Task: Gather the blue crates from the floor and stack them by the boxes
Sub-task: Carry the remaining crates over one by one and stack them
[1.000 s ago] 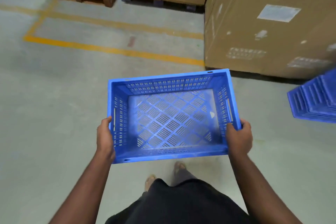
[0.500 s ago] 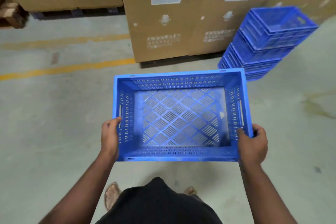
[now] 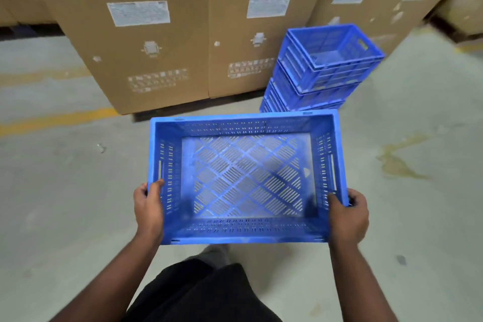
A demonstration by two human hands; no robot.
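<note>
I carry an empty blue crate [image 3: 245, 180] with a slotted lattice bottom, level in front of my waist. My left hand [image 3: 148, 206] grips its left rim near the front corner, thumb inside the wall. My right hand [image 3: 349, 214] grips the right rim the same way. Beyond the far right corner of the carried crate stands a stack of blue crates [image 3: 321, 68] on the floor, its top crate open and empty. The stack leans against tall cardboard boxes [image 3: 162, 34].
More cardboard boxes [image 3: 392, 2] fill the back right. A yellow floor line [image 3: 52, 120] runs at the left. A yellowish stain [image 3: 397, 162] marks the grey concrete at the right. My dark clothing and one foot [image 3: 214, 253] show below the crate.
The view has swung right and moved closer: the crate stack and boxes now sit nearer and more central. Both hands keep the same grip on the carried crate.
</note>
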